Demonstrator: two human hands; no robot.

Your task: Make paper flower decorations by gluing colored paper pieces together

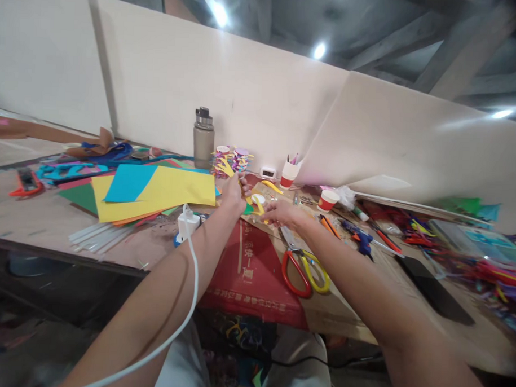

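Observation:
Over the middle of the table, my left hand is closed around a yellow paper piece whose cut strips fan out above the fingers. My right hand pinches the end of a curved yellow strip just to the right. A white round piece and a bit of green paper lie between the hands. Scissors with one red and one yellow handle rest below my right hand.
Coloured sheets and a white charger with its cable are on the left. Behind stand a bottle, decorated cups and a cup of pens. A glue gun and black phone lie right.

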